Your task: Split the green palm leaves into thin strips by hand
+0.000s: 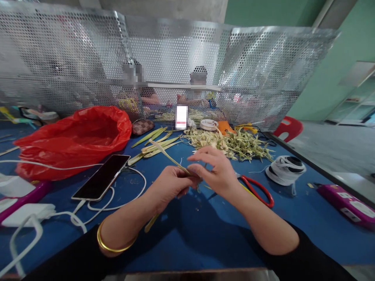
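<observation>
Blue worktop (202, 246) nearest. Yellowish strip end (151, 223) pokes out under left forearm; can't tell if it's part of the held piece. Left hand (175, 182) pinches a dry leaf strip (167, 154) above worktop, mid-frame, long end angled up and away. Right hand (213, 166) right beside it, thumb and index parted, thumb near the pinch; can't tell if it grips. Strip looks light, bendy but papery, likely splits or creases if forced; not slippery I'd guess. Best hold: thumb-and-finger pinch at the thicker part, light pressure. Scissors (259, 190) right of hands. Beyond: loose strips (161, 147), then shredded heap (231, 144).
</observation>
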Demonstrator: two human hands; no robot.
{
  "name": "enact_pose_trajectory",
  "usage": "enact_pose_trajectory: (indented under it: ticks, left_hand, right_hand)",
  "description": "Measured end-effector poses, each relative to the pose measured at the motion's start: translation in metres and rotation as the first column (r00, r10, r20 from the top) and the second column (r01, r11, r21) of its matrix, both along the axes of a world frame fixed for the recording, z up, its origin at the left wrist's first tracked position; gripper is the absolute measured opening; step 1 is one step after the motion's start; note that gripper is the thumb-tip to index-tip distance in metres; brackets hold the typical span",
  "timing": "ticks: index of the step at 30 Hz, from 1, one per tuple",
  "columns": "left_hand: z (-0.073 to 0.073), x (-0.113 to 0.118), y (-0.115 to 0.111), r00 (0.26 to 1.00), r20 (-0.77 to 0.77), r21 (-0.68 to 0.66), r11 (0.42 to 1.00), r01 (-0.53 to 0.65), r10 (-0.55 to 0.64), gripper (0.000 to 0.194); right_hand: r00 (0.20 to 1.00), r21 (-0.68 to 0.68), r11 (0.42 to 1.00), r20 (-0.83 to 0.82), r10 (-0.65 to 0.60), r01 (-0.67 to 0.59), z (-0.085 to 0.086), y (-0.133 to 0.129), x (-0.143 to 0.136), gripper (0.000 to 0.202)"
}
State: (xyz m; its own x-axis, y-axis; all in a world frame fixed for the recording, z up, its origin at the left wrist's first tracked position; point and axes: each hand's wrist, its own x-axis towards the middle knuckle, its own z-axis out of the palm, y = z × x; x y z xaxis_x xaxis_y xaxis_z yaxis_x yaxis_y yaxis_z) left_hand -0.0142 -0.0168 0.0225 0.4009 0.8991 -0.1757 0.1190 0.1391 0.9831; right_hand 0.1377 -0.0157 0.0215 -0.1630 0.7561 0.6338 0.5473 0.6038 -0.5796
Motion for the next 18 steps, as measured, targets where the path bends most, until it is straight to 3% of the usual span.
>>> enact_pose_trajectory:
  ticks: [3, 7, 11, 18]
  left_hand:
    - [-0.002, 0.002, -0.002, 0.998, -0.04, -0.021, 0.999, 0.049, -0.05, 0.013]
    - [-0.006, 0.003, -0.004, 0.999, 0.024, -0.06, 0.997, 0.039, -0.038, 0.02]
    - [-0.006, 0.002, -0.003, 0.998, 0.042, -0.086, 0.995, 0.045, -0.042, 0.015]
    - [-0.009, 0.002, -0.001, 0.995, -0.012, -0.151, 0.984, 0.093, -0.096, 0.015]
  right_hand:
    - [0.983, -0.186, 0.965, -0.026, 0.184, -0.186, 0.0, -0.001, -0.002, 0.007]
    - [0.977, -0.338, 0.923, -0.166, 0.136, -0.186, -0.002, -0.001, -0.004, 0.007]
    - [0.952, -0.393, 0.894, -0.288, 0.101, -0.214, -0.004, -0.001, -0.005, 0.007]
    - [0.964, -0.376, 0.918, -0.263, 0.029, -0.13, -0.015, -0.001, -0.013, 0.011]
